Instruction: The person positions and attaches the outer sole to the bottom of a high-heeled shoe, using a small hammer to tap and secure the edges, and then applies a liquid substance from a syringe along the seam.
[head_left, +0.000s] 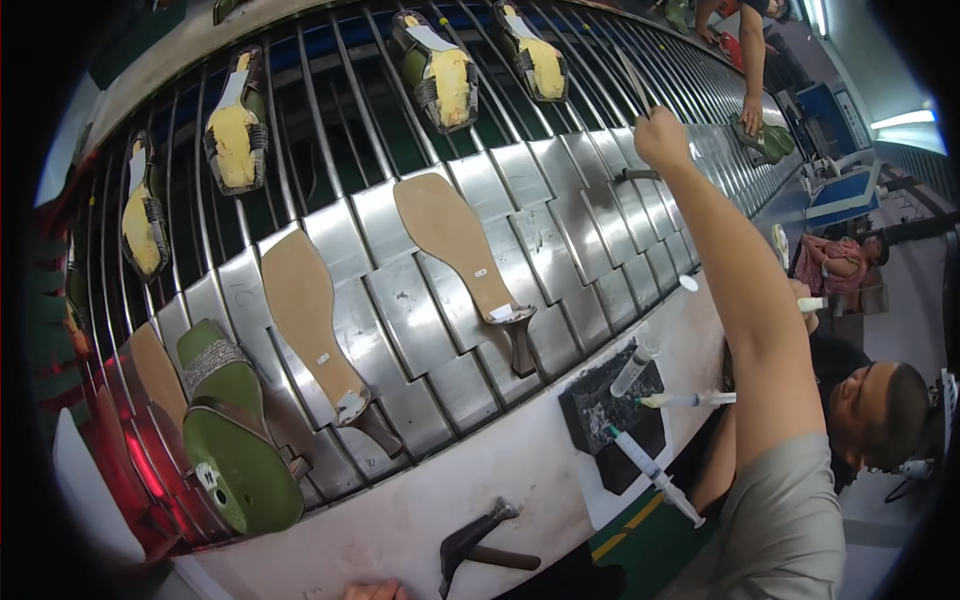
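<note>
My right hand (662, 138) reaches far across the conveyor, its fingers closed round a long thin grey blade-like piece (632, 82). A short dark rod end (637, 175) shows beside my wrist; whether I hold it is unclear. Only the fingertips of my left hand (375, 590) appear at the lower edge, by the bench rim. Near them lies a dark hammer (480, 550). On the metal slats rest tan insoles with brown heels, one in the middle (450, 235) and another further left (303, 310). A green sandal (235, 430) with a glittery strap lies at the left.
Upturned shoes on lasts (440, 80) with yellowish bottoms sit along the far rollers. A black block (612, 415) on the near ledge carries syringes (655, 475). One co-worker (880, 410) is close at the right; another person's hand (752, 112) touches green shoes (770, 143).
</note>
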